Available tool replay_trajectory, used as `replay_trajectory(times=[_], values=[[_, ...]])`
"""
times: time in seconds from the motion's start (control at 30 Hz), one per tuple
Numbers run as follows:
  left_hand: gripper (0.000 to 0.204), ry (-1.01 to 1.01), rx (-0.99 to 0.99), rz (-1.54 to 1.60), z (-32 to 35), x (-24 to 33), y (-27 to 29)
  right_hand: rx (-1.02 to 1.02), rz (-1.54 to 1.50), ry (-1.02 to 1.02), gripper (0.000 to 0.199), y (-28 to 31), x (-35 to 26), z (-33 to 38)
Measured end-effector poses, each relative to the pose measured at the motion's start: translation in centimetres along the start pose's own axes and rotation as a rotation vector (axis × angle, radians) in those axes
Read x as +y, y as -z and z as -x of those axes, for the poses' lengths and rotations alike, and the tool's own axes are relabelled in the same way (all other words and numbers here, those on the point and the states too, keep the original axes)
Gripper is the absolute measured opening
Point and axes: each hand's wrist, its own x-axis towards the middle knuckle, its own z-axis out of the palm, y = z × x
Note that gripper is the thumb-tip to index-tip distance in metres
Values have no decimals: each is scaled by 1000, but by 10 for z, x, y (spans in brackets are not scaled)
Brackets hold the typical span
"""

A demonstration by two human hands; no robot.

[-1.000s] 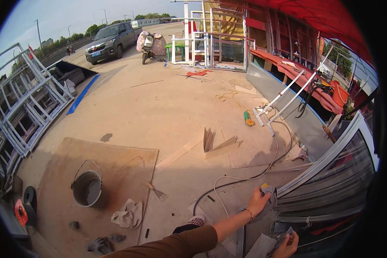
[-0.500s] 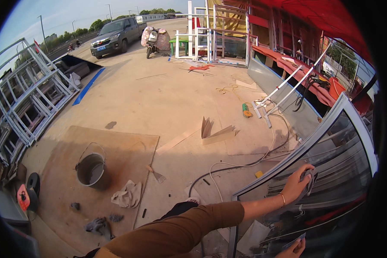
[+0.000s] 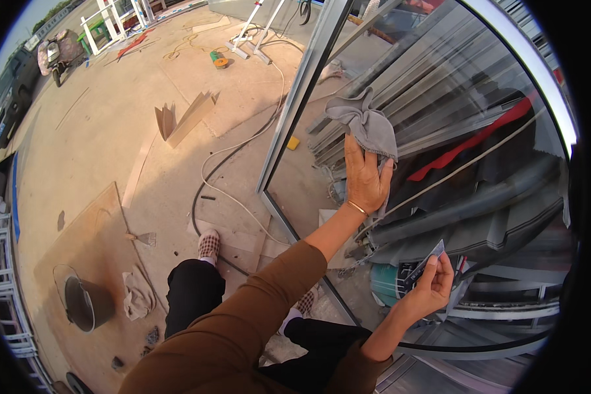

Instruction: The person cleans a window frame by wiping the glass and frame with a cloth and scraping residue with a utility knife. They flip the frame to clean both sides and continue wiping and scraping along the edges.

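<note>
A framed glass pane (image 3: 466, 79) with a grey frame stands at my right, with dark profiles showing through it. My left hand (image 3: 366, 177), a thin bracelet at its wrist, presses a crumpled grey cloth (image 3: 369, 125) against the glass, with the cloth bunched beyond the fingertips. Lower and further right, my right hand (image 3: 433, 285) pinches a small flat grey piece (image 3: 438, 249) between thumb and fingers. It looks like a card or blade; I cannot tell which. That piece is near the glass, and whether it touches is unclear.
On a brown board (image 3: 52, 256) at left stand a dark bucket (image 3: 88, 303) and a crumpled beige rag (image 3: 138, 295). A scraper (image 3: 141, 239) lies at the board's edge. Cables (image 3: 207, 164) curl across the floor near my checkered shoe (image 3: 209, 244). Further off are folded cardboard (image 3: 187, 120) and a green-orange grinder (image 3: 218, 60).
My view has swung right and down toward the glass. The left hand has shifted over the pane, its cloth more spread out. The right hand has come further into view, still holding the flat piece.
</note>
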Motion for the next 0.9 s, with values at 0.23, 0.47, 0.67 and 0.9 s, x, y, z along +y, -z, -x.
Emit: replay_trajectory(times=[0.23, 0.47, 0.67, 0.9], values=[[74, 1311, 264, -227, 136, -219, 37, -61, -26, -33, 20, -7, -6, 11], [75, 1342, 272, -73, 143, -161, 21, 6, -54, -6, 23, -11, -1, 7], [73, 185, -24, 186, 57, 46, -12, 271, -37, 136, 24, 2, -19, -3], [52, -631, -455, 185, 103, 58, 34, 548, -97, 166, 26, 42, -28, -31]])
